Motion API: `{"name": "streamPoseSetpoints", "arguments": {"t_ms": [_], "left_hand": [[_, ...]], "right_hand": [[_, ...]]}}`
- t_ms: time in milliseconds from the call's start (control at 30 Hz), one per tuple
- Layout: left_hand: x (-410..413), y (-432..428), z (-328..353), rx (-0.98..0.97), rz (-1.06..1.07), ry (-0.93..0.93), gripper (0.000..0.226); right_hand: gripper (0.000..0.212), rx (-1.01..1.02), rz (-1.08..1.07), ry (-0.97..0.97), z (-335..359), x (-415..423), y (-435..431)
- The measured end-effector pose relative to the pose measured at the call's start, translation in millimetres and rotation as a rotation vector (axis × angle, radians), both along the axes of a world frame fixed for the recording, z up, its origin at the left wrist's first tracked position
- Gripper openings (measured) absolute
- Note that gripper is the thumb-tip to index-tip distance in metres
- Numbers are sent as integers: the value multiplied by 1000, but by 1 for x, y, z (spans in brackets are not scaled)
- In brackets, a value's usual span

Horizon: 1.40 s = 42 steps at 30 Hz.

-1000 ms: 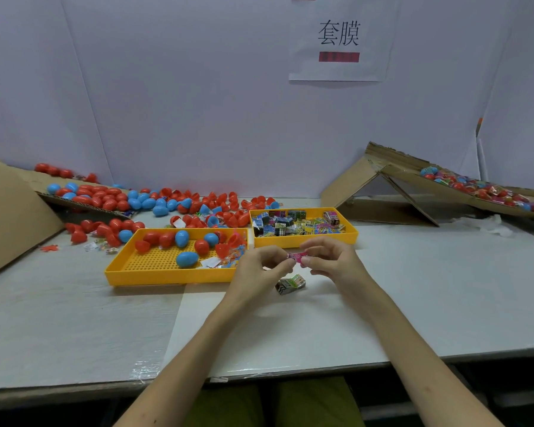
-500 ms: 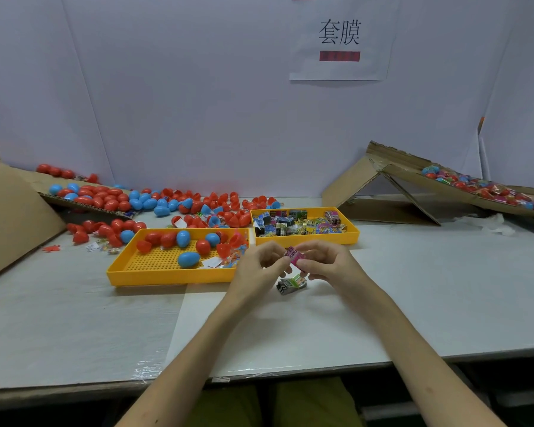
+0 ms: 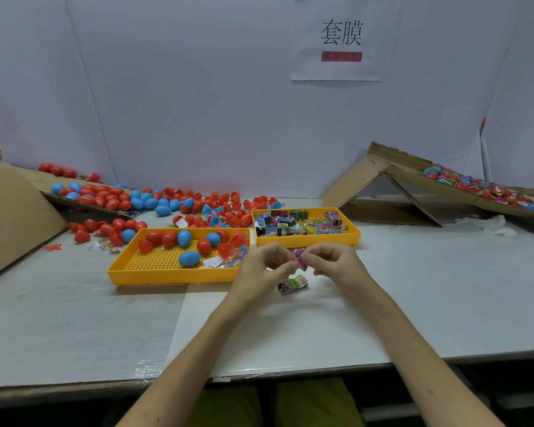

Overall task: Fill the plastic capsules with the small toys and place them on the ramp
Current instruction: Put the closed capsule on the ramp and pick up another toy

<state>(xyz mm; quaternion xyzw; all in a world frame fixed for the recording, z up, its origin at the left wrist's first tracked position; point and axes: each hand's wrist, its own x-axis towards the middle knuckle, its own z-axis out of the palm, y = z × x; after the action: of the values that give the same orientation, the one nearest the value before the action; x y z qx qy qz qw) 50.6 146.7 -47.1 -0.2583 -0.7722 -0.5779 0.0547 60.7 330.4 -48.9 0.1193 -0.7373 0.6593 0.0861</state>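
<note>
Both hands meet above the table in front of the trays. My left hand (image 3: 264,266) and my right hand (image 3: 333,261) pinch one small pink toy packet (image 3: 299,256) between their fingertips. A second small packet (image 3: 293,284), black, white and green, lies on the table just below them. The left yellow tray (image 3: 154,272) holds red and blue egg capsules. The right yellow tray (image 3: 309,238) is full of small toy packets. The cardboard ramp (image 3: 413,177) at the right carries several filled capsules.
Loose red and blue capsules (image 3: 167,204) are strewn along the back wall and on a cardboard sheet (image 3: 84,204) at the left. A large cardboard piece (image 3: 10,217) stands at the far left. Crumpled white film (image 3: 494,226) lies by the ramp's foot.
The pink packet has been turned between the fingertips, and both hands have lifted slightly. The packet on the table has not moved.
</note>
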Motion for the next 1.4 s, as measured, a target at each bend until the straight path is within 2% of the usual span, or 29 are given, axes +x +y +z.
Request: {"name": "streamPoseSetpoints", "arguments": {"t_ms": [200,367,500,700,967,1167,1400], "left_hand": [[-1,0,0,6,78,19,11],[-2,0,-5,-56,202,90,11],[-1,0,-4,-34,145,108,10],[1,1,-5,-90,111,144,11],[0,0,-4,-35,114,116,14],[1,1,-3,36,131,59,19],[-1,0,-5,30,130,126,17]], "right_hand": [[9,-45,1,22,0,-1,2],[7,12,203,-47,-4,2,-2],[14,31,233,-107,-6,2,-3],[10,-35,96,-16,-1,0,-1],[9,-134,166,-120,2,2,-1],[5,-129,187,-125,4,4,-2],[18,-120,263,-207,4,6,-5]]}}
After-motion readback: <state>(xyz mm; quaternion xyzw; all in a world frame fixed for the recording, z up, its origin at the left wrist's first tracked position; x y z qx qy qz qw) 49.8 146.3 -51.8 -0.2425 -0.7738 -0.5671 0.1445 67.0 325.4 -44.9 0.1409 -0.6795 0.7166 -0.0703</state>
